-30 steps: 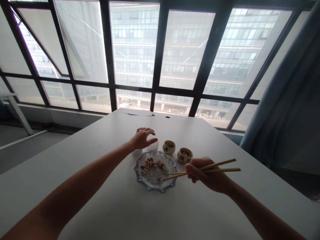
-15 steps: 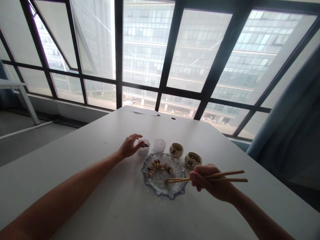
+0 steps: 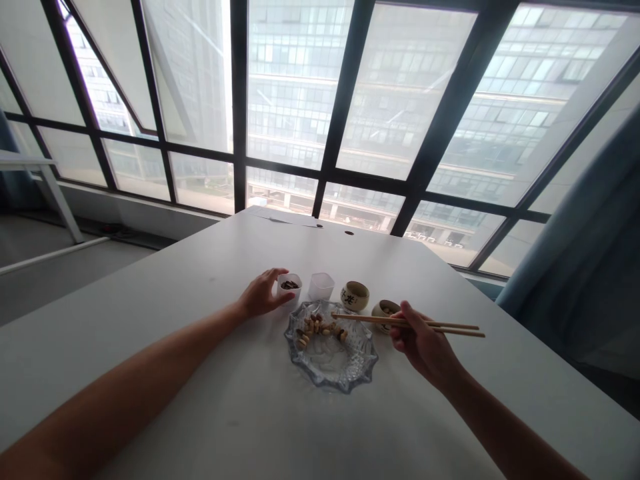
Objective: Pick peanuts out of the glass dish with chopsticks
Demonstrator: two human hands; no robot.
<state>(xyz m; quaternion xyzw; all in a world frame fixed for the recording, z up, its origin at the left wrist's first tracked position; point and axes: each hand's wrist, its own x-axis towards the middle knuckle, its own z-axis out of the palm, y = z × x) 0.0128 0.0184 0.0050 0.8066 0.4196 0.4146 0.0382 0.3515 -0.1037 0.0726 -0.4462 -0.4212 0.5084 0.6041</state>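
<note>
My left hand (image 3: 265, 293) is closed around a small translucent plastic cup (image 3: 296, 293), thumb in front and fingers behind. Dark seeds (image 3: 289, 285) lie in that cup. Between the fingers of my right hand (image 3: 423, 343) is a pair of wooden chopsticks (image 3: 370, 319), pointing left. Their tips hover above the far part of a scalloped clear glass plate (image 3: 345, 383); whether they pinch anything I cannot tell. Mixed nuts (image 3: 320, 325) are gathered along the plate's far left side. My right hand partly covers a cream ceramic cup (image 3: 384, 309) with brown pieces inside.
A second translucent plastic cup (image 3: 321, 287) stands beside the first. To its right is another cream ceramic cup (image 3: 355, 295) with dark lettering. All of them rest on a white table (image 3: 215, 393) before large windows. A blue curtain (image 3: 580, 247) hangs at the right.
My left hand has closed round the seed cup, which it hovered beside before. My right hand and the chopsticks have moved away from me, from the plate's middle toward its far side.
</note>
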